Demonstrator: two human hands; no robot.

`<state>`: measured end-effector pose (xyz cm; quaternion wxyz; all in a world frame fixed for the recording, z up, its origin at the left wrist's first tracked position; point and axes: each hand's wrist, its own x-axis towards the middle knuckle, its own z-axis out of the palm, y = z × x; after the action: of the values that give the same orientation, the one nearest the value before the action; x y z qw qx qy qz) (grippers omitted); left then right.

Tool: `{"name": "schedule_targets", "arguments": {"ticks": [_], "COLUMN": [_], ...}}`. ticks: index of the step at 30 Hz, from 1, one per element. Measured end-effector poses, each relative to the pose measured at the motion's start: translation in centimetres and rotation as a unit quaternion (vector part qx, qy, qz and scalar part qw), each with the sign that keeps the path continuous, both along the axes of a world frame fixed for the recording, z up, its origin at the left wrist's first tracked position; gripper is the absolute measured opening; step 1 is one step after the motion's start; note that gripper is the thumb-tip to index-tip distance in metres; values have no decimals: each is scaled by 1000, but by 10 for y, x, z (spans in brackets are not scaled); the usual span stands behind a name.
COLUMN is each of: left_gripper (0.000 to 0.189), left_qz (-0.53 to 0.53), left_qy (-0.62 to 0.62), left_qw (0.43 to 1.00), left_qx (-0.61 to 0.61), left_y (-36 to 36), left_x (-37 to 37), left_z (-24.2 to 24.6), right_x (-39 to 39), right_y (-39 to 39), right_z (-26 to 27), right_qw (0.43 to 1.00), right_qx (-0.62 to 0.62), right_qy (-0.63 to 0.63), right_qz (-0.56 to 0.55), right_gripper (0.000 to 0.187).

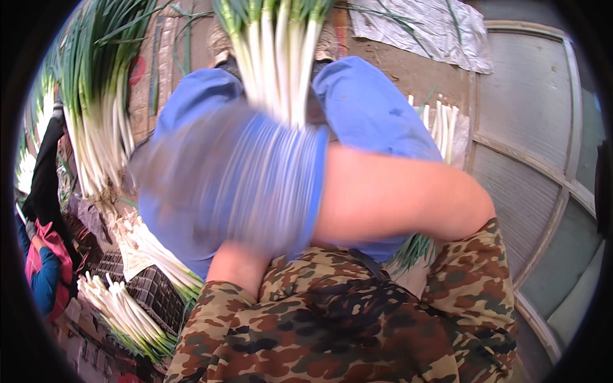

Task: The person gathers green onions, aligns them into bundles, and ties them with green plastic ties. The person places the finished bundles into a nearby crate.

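Note:
My right hand [206, 167], in a blue and grey striped work glove, is badly blurred and reaches leftward across my lap. Its fingers cannot be made out, nor whether they hold anything. Below it my left wrist [239, 265] shows; the left hand is mostly hidden behind the right glove and blurred. A bunch of long green onions [278, 62] lies between my blue-trousered knees, white stalks towards me, green tops away. The stalks' near ends pass out of sight by the right glove. Beyond my left knee lies a large pile of untrimmed green onions [98, 110], roots still on.
At lower left, white-stalked onions [127, 311] lie by a black plastic crate [155, 294], with more [153, 249] beside my left thigh. Other stalks [443, 127] lie right of my right knee. A framed panel [522, 100] borders the right. Another person's blue sleeve [45, 275] shows far left.

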<state>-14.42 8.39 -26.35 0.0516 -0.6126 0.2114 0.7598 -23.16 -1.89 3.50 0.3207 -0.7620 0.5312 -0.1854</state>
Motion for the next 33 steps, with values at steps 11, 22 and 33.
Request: {"name": "schedule_targets", "arguments": {"ticks": [11, 22, 33], "left_gripper": [27, 33, 32], "left_qz": [-342, -272, -342], "left_qy": [89, 2, 46], "left_qw": [920, 961, 938], "left_qx": [-172, -52, -28], "left_y": [32, 11, 9], "left_x": [33, 4, -36], "left_z": [74, 128, 92], "right_x": [28, -248, -177], "right_y": [119, 125, 262], "right_z": [70, -58, -342], "right_qw": [988, 818, 795], "right_qx": [30, 146, 441], "right_qy": [-150, 74, 213], "right_qz": [-5, -551, -358], "right_gripper": [27, 29, 32]}}
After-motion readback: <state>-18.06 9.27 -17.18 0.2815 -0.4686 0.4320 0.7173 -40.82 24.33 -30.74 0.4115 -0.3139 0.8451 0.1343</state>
